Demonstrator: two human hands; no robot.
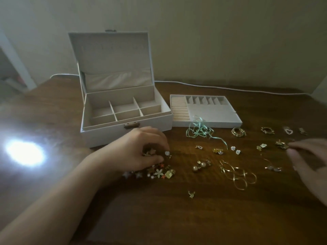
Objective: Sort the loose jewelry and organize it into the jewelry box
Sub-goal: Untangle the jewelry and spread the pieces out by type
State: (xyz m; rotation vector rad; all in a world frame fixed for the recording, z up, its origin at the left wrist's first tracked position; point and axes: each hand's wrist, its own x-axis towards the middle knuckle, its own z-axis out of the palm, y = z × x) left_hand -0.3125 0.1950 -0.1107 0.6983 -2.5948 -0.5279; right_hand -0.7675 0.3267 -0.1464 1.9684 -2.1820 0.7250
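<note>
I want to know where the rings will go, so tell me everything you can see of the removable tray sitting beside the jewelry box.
The tray is a shallow pale rectangle with a cream, fabric-like lining. It lies flat on the wooden table, close against the right of the open jewelry box. Its left side holds a column of padded ring rolls, its back edge a row of small divided slots, and the rest is a plain flat panel. No jewelry shows in it. A tangled mint-green ribbon drapes over its front edge.

Wooden table: jewelry box, tray, loose jewelry, perhaps ribbon.

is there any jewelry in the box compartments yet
No, the open jewelry box shows only bare beige compartments; the pieces lie on the table.
</note>
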